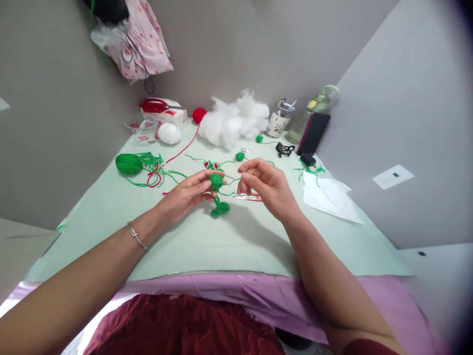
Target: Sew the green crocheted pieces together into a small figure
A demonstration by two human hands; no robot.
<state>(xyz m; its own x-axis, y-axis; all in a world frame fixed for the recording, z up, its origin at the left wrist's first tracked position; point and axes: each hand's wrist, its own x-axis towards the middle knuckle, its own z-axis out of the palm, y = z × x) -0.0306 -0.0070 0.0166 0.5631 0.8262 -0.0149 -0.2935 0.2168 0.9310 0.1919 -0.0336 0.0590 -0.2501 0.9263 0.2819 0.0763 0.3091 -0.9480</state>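
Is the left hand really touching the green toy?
Touching. The head view shows the left hand holding the green toy, its thumb pressed against the toy's side.

Green crocheted piece (216, 182): partly hidden by the left hand's (188, 194) fingers
Right hand (264, 186): anything pinched between the fingertips is too small to tell
Small scissors (242, 196): partly hidden behind the right hand
Bottle (300, 127): partly covered by the phone (314, 133)
Black hanging item (111, 10): cut off by the top edge
Left forearm (92, 264): cut off at the left edge
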